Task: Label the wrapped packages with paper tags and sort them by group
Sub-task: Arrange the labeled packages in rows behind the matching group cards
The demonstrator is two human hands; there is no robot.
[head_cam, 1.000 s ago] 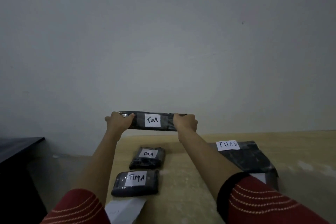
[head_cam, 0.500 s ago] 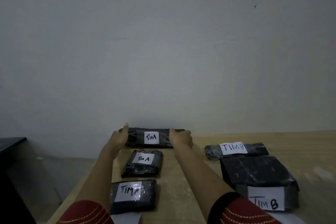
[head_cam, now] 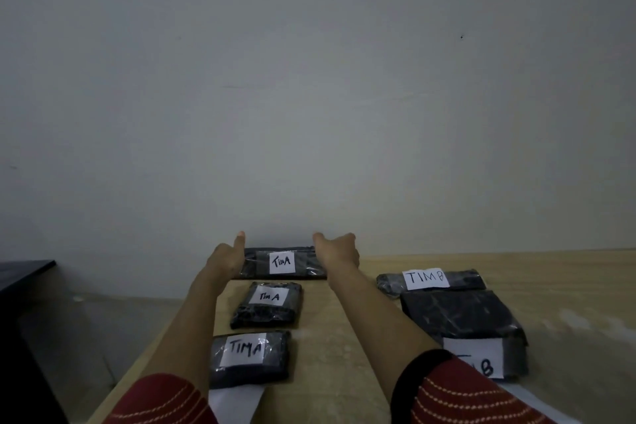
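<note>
At far edge of table (head_cam: 320, 337), against wall (head_cam: 309, 113), long Tim A pkg (head_cam: 282, 262) lies flat, behind two more Tim A pkgs (head_cam: 266, 303). L hand (head_cam: 227, 256) rests flat vs its left end, thumb up, released. R hand (head_cam: 339, 249) at right end, thumb lifted, fingers hidden: can't tell grip.

Far package (head_cam: 296, 267), middle package (head_cam: 265, 315), near package (head_cam: 249, 373): dark plastic wrap, glossy, crinkled, catching small highlights. Large package (head_cam: 461, 317): same shiny film, creased. Paper tags (head_cam: 281, 262): white, matt; near tag (head_cam: 245, 349) looks to sit under clear shiny film. Table (head_cam: 344, 337): pale wood-look top, matt, smooth. Wall (head_cam: 309, 96): painted, matt. Right sleeve (head_cam: 464, 399): red knit cloth, pale stitched rows, black cuff.
</note>
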